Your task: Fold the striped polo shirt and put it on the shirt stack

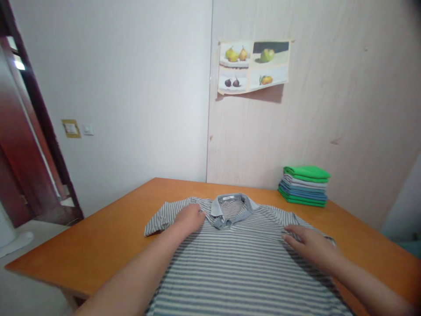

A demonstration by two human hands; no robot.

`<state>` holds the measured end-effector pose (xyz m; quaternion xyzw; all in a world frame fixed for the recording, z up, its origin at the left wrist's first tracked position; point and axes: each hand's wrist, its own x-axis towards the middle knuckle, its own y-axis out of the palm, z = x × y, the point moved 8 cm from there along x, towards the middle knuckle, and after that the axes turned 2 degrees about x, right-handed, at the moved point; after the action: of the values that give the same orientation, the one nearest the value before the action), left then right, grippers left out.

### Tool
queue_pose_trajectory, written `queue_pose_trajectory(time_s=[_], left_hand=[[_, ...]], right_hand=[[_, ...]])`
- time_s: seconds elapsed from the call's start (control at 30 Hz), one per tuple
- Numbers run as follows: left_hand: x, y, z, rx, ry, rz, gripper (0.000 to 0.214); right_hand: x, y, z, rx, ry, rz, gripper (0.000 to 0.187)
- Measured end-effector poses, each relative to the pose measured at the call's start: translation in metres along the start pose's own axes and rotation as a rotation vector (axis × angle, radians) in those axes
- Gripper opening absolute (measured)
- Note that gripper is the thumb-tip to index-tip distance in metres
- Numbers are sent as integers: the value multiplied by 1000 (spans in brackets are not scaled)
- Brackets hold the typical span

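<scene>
A grey-and-white striped polo shirt [237, 263] lies spread front up, its grey collar [217, 207] toward the far side of the table. The lower part runs out of view at the bottom. My left hand [190, 218] rests on the shirt's left shoulder area, beside the collar. Its thumb and fingertips show a little apart, and the other fingers are mostly hidden behind the hand. Over the right side of the shirt, near the sleeve, is my right hand [309, 245], thumb and fingers apart, with nothing held.
The shirt lies on an orange-brown table [108, 237]. At the back right stands a stack of folded clothes [304, 186] in green, white and blue. Behind the table is a pale wall with a fruit picture sheet [253, 66]. A dark red door [26, 145] is at the far left.
</scene>
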<state>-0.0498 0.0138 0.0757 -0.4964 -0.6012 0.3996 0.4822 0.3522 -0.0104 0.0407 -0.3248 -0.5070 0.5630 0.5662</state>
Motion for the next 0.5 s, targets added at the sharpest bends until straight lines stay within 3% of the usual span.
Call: queue_pose_trajectory(time_s=[0.13, 0.27, 0.4, 0.5], left_hand=[[28, 10, -23, -61, 19, -16, 37], [54, 20, -39, -133, -28, -21, 53], [78, 37, -39, -363, -104, 43, 36], [99, 49, -38, -511, -121, 79, 19]], right_hand=[[40, 1, 39, 120, -52, 34, 44], [86, 9, 69, 144, -36, 32, 43], [130, 25, 72, 95, 110, 6, 61], [159, 38, 65, 167, 197, -3, 51]])
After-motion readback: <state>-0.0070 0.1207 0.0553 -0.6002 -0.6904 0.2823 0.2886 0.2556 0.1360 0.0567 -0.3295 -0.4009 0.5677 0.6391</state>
